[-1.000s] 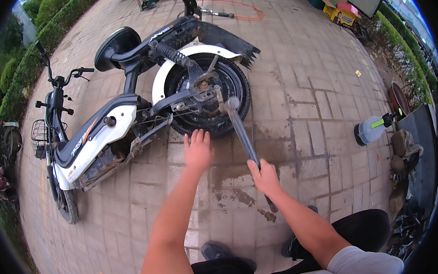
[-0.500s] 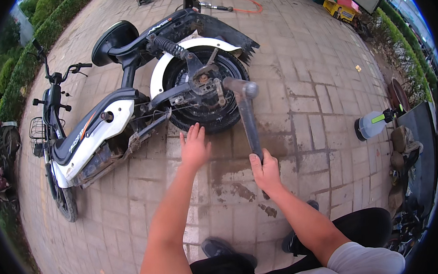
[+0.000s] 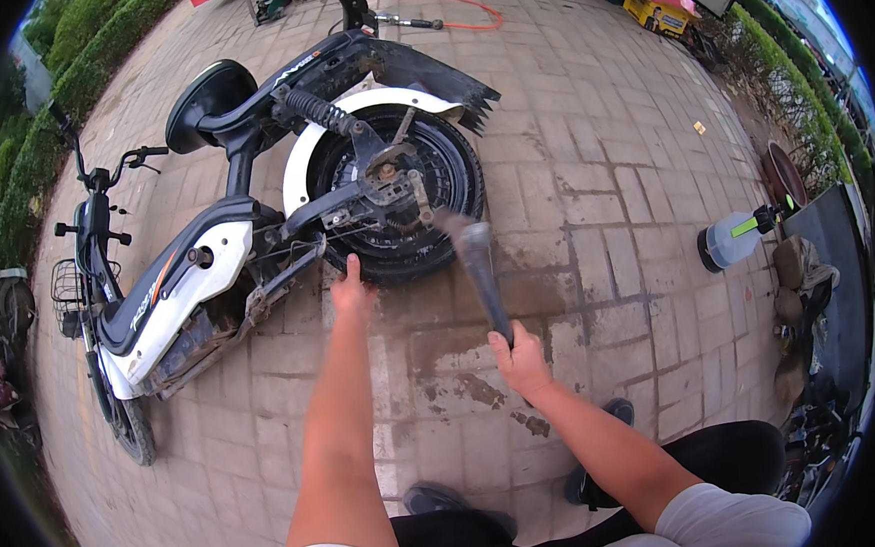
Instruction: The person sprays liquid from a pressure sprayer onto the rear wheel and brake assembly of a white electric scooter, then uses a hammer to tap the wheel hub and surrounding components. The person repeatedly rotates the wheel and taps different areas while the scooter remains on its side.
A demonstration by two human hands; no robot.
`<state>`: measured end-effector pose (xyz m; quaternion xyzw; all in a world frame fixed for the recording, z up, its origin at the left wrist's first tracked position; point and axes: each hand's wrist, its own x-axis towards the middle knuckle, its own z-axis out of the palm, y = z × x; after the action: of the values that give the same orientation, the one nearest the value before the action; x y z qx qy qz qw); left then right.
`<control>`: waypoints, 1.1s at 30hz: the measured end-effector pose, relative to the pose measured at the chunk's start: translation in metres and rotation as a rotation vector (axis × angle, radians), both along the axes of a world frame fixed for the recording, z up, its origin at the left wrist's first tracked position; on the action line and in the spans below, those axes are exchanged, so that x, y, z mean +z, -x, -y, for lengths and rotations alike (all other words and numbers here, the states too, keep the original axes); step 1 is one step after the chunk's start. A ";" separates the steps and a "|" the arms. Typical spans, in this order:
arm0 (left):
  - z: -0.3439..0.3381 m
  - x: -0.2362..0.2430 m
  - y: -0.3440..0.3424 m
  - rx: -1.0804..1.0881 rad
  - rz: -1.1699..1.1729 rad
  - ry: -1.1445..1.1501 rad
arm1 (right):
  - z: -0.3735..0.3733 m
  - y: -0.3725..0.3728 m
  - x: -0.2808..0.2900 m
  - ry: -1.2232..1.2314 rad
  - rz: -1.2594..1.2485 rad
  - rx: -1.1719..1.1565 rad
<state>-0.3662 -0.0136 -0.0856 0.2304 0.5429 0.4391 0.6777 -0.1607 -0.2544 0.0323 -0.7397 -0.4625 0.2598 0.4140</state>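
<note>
Right hand [image 3: 523,361] wrapped round the shaft, we had the hammer [image 3: 486,286] out in front of us, its blurred head hanging right by the short metal arm [image 3: 421,196] on the rear wheel [image 3: 456,162]! We couldn't tell whether steel met steel. That right grip was narrow and firm, thumb along the handle. Over on the left, our left hand [image 3: 351,291] was at the tyre's near edge, one digit pointing up at the rubber; its grip we couldn't read, nor could we call contact. The scooter [image 3: 216,219] lay flat on its side across the paving [image 3: 610,303], handlebars [image 3: 101,179] away to the left, saddle [image 3: 212,105] up top, white mudguard [image 3: 296,167] curving round the wheel. Out wide on the right we had a spray bottle [image 3: 736,240], upper right a yellow box [image 3: 654,15], and beyond the scooter an orange hose [image 3: 487,15] looped across the bricks.
</note>
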 end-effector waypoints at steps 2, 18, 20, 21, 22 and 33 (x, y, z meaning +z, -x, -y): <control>0.007 0.003 -0.003 -0.007 -0.077 0.043 | 0.002 -0.007 0.001 0.147 0.004 0.022; 0.051 0.002 -0.046 -0.053 -0.015 0.125 | -0.009 -0.059 -0.009 -0.029 -0.076 -0.045; 0.049 0.001 -0.044 -0.070 -0.003 0.075 | -0.010 -0.059 -0.013 -0.235 -0.141 -0.037; 0.047 0.001 -0.044 -0.057 -0.011 0.120 | -0.009 -0.057 -0.014 -0.337 -0.176 -0.027; 0.046 0.000 -0.044 -0.052 -0.016 0.115 | -0.010 -0.052 -0.014 -0.317 -0.148 -0.024; 0.042 -0.001 -0.032 -0.094 -0.061 0.131 | -0.025 -0.057 0.016 -0.320 -0.149 -0.032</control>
<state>-0.3342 -0.0554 -0.0868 0.2242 0.5796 0.3629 0.6944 -0.1032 -0.2297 0.0480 -0.6502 -0.4543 0.2305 0.5637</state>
